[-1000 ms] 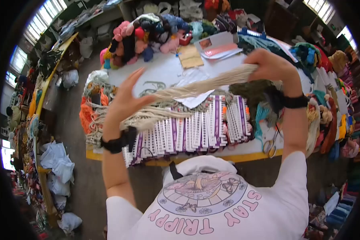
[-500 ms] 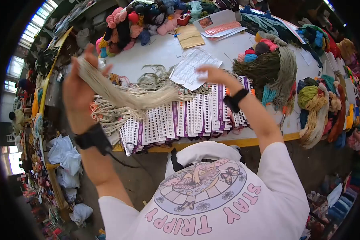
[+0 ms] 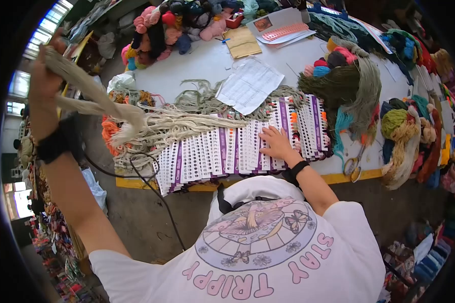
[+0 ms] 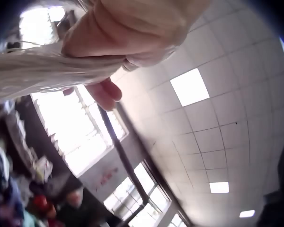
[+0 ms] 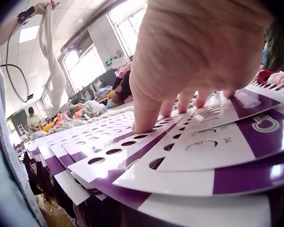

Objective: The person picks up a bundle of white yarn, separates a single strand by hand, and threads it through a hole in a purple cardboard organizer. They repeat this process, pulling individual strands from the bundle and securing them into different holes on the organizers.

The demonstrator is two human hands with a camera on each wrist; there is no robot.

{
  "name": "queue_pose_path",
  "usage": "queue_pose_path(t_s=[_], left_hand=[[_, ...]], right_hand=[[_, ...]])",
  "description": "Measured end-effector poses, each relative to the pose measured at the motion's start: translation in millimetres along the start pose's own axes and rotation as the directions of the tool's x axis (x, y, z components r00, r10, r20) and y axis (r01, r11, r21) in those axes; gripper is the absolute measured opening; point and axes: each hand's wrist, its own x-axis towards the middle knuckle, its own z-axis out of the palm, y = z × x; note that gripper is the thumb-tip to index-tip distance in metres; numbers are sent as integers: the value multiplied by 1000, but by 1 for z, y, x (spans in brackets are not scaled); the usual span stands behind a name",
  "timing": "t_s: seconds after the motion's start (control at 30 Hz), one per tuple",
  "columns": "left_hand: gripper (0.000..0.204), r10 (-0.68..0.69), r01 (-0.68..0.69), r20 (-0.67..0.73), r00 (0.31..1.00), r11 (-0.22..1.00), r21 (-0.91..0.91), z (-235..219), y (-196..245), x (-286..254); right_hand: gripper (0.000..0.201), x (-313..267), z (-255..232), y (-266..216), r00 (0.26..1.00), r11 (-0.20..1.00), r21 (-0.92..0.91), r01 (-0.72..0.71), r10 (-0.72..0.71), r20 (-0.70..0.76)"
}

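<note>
Raised high at the far left, my left hand [image 3: 43,93] grips a skein of cream yarn [image 3: 81,76] that hangs down in a loop toward the table. In the left wrist view, the yarn [image 4: 28,71] passes between the thumb and fingers. My right hand [image 3: 278,145] rests with spread fingers on a row of overlapping white and purple punched cards [image 3: 202,156]. Its fingertips press on the cards' holed part in the right wrist view. More cream yarn strands [image 3: 187,121] lie along the cards' back edge.
A printed sheet [image 3: 251,85] lies behind the cards. Scissors [image 3: 355,164] are at the table's front right, near an olive yarn bundle [image 3: 328,91]. Colourful yarn balls [image 3: 172,35] are heaped at the back. A black cable [image 3: 169,212] trails at the left.
My right hand let go of the yarn skein and came down onto the cards. My left hand carried the skein up and far to the left, and it now hangs from that hand.
</note>
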Motion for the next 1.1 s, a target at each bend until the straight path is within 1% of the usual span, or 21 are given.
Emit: queue_pose_path(t_s=[0.03, 0.1, 0.13, 0.2, 0.27, 0.3, 0.33, 0.4, 0.47, 0.5, 0.53, 0.57, 0.6, 0.63, 0.7, 0.77, 0.83, 0.87, 0.93, 0.97, 1.1], left_hand=[[39, -139, 260, 552, 822, 954, -147, -34, -3, 4], [38, -66, 127, 202, 977, 943, -309, -47, 13, 1], [38, -18, 14, -15, 1000, 972, -235, -70, 32, 11], [37, -79, 129, 137, 987, 906, -404, -92, 67, 15], [34, -14, 14, 39, 999, 1000, -1, -114, 105, 10], [31, 110, -73, -52, 993, 884, 462, -116, 126, 6], [29, 255, -84, -77, 964, 565, 821, -115, 142, 4], [26, 489, -76, 25, 872, 84, 994, -115, 147, 4], [27, 654, -174, 136, 744, -8, 985, -111, 115, 8], [24, 592, -210, -53, 804, 366, 906, -79, 76, 4], [22, 500, -254, -249, 829, 735, 629, -46, 37, 0], [21, 390, -285, -425, 817, 914, 291, -13, -2, -5], [21, 306, -324, -293, 906, 946, -16, -26, -29, -9], [19, 222, -294, -393, 893, 947, -133, -4, -45, -22], [17, -5, -62, -99, 995, 748, -660, -32, -66, -30], [21, -83, 93, 48, 995, 715, -692, -16, -91, -40], [31, -227, 187, -14, 974, 834, -519, 37, -128, -68], [48, -261, 282, 110, 959, 840, -464, 47, -156, -78], [67, -371, 444, 248, 895, 796, -411, 80, -204, -102], [69, -443, 492, 214, 870, 789, -368, 99, -221, -110], [70, -452, 493, 226, 863, 852, -177, 141, -251, -123]], right_hand=[[56, -2, 1, 2, 1000, 1000, 6, -7, 7, -1], [56, 1, 2, 2, 1000, 1000, 22, 14, -14, 3], [56, 1, 2, 1, 1000, 999, 40, -4, 3, 15], [57, 2, 1, 0, 1000, 997, 75, -16, 15, 20], [56, 2, 0, -1, 999, 996, 81, -30, 28, 30], [56, 3, -1, -2, 999, 997, 76, -25, 22, 34], [56, 3, -2, -3, 999, 997, 71, -26, 23, 39], [55, 3, -3, -3, 999, 998, 63, -23, 21, 35], [55, 4, -4, -3, 1000, 997, 74, -12, 10, 29], [55, 2, -4, -2, 1000, 997, 78, -12, 10, 26], [55, 2, -3, -2, 1000, 998, 69, -1, 1, 5], [55, 5, -3, 0, 1000, 997, 79, 1, -2, 3], [55, 7, -1, 1, 1000, 996, 90, -3, 3, -2], [55, 2, 2, 2, 1000, 995, 102, -11, 11, 6], [55, 3, 2, 4, 1000, 994, 107, -2, 1, 12], [42, 12, -6, -1, 999, 999, 28, -18, 19, -39], [30, 28, -36, -25, 975, 888, 441, -130, 195, -106], [25, 35, -60, -43, 952, 765, 624, -157, 286, -110], [14, 39, -119, -91, 951, 583, 810, 60, 213, -224], [13, 41, -137, -110, 947, 476, 868, 141, 191, -258], [15, 43, -182, -149, 967, 317, 937, 148, 154, -205]])
